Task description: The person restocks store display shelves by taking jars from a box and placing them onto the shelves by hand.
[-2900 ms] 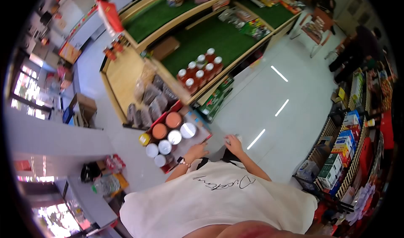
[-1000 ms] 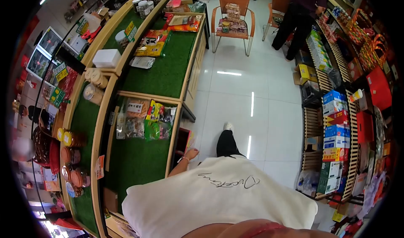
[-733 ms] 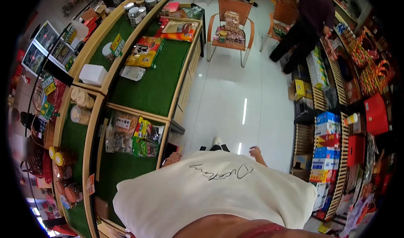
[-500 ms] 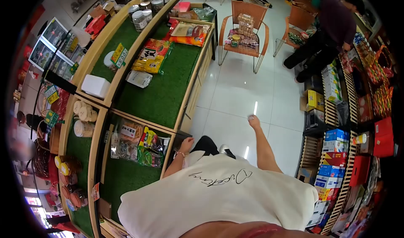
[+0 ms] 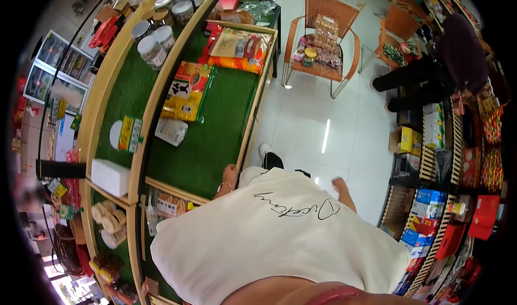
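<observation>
My left hand (image 5: pixel 230 174) hangs low beside the wooden front edge of the display shelf (image 5: pixel 249 120), with its fingers curled in and nothing seen in them. A bracelet circles that wrist. Over the tiled floor to the right is my right hand (image 5: pixel 339 185), its fingers closed and a little blurred; what they hold, if anything, is hidden. On the shelf's green mat (image 5: pixel 215 159) lie a yellow and red food bag (image 5: pixel 186 92), a white packet (image 5: pixel 171 131) and, farther back, an orange-edged bag (image 5: pixel 237 49).
Ahead stands a wicker chair (image 5: pixel 350 70) bearing packaged goods (image 5: pixel 326 33) and a yellow-lidded jar (image 5: pixel 309 56). A person in dark clothes (image 5: pixel 460 52) leans by the right-hand shelves. Stacked boxes (image 5: pixel 425 219) line the right side. Several jars (image 5: pixel 153 52) stand on the upper left shelf.
I have moved forward along the aisle; the chair and shelf bags are nearer. My right hand has swung back toward my body, and a pale spot seen at it before is hidden.
</observation>
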### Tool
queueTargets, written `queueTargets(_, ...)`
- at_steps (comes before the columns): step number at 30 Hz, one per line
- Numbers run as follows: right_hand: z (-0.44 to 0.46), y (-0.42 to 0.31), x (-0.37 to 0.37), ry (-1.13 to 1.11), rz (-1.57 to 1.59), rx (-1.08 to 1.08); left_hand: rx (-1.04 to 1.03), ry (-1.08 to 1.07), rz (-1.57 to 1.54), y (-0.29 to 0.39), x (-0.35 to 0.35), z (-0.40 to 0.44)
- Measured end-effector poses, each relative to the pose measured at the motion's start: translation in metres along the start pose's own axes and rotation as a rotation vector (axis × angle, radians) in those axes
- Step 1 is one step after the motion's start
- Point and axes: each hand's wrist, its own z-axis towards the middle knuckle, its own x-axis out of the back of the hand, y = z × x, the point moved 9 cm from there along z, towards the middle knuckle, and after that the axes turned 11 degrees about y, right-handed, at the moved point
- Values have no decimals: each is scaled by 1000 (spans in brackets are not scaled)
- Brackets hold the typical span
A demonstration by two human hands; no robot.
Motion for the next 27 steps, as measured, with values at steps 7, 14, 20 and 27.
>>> queueTargets(7,-9,-67,98,239,347,-428,79,-327,-126,80,-63,118)
queueTargets(14,112,-385,3,130,325,303,-36,-307,-401,226,-41,171)
queueTargets(20,54,-782,24,-283,415,827,-161,-135,-489,365,22,265)
queueTargets(27,-21,-1109,67,-323,470,1481,-308,441,-487,518,141,384)
